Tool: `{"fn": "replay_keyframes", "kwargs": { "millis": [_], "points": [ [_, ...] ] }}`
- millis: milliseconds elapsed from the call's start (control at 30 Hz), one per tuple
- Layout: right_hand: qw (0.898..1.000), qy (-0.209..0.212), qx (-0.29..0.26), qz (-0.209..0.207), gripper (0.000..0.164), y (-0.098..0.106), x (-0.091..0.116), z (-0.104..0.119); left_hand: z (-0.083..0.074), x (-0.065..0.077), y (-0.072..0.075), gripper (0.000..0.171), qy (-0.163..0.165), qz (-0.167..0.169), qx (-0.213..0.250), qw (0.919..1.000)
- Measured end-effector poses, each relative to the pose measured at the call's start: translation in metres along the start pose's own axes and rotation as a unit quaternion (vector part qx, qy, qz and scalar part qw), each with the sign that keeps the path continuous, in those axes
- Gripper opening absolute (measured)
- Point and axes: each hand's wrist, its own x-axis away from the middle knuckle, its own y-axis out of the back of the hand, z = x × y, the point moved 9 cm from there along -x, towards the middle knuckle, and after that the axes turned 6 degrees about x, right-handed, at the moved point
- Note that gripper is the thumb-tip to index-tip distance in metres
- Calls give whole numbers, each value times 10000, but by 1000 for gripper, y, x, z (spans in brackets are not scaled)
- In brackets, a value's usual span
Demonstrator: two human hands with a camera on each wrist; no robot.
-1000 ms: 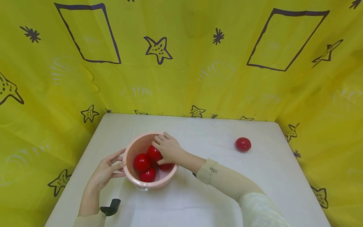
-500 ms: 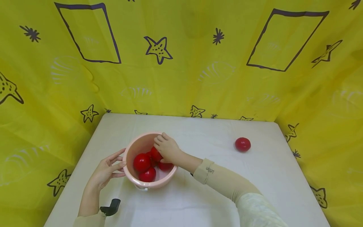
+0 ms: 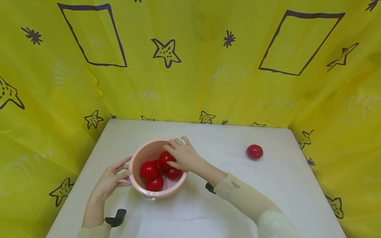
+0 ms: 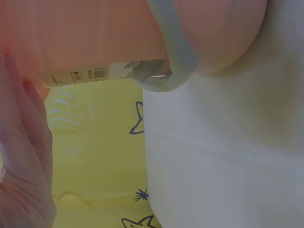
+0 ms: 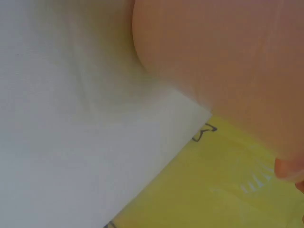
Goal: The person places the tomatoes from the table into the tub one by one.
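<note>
In the head view a pink bucket (image 3: 138, 188) stands on the table with several shiny red balls (image 3: 149, 170) inside. My left hand (image 3: 107, 180) touches its left side, fingers spread along the rim and outer wall. The left wrist view shows the left hand's fingers (image 4: 23, 128) lying nearly straight beside the pink wall. Over the bucket's right rim is my right hand (image 3: 186, 155), its fingers loosely extended. Just below its thumb lies one red ball (image 3: 166, 160), partly hidden by the hand. Only fingertips (image 5: 287, 167) of the right hand appear in the right wrist view.
Another red ball (image 3: 254, 152) lies apart on the right side of the white-covered table (image 3: 220, 138). A yellow patterned curtain (image 3: 193, 82) borders the table at the back and sides. A pale handle (image 4: 178, 52) hangs down the bucket's side.
The right hand has let go of a red ball among the others and has risen slightly to the right, over the rim. The left hand and bucket have stayed put.
</note>
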Motion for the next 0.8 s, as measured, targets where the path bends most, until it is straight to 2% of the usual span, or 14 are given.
{"fn": "replay_keyframes", "kwargs": {
  "millis": [133,233,333,467,600,800],
  "points": [
    [9962,-533,-68,-690,55,12,20,-30,-1,0,0,63,0,6,10,10000],
    [9886,-913,-7,-1200,52,16,39,-57,-1,0,0,63,15,-10,13,10000],
    [9787,-1379,-38,-1520,51,13,59,-90,0,0,0,63,16,-17,0,10000],
    [9619,-2316,-187,-1438,55,-1,88,-139,0,0,0,63,20,-12,-1,10000],
    [9394,-3173,-349,-1254,60,-19,122,-182,1,0,0,63,45,-16,8,10000],
    [9064,-4058,-692,-944,65,-51,172,-224,1,0,0,62,47,1,20,10000]
  ]
}}
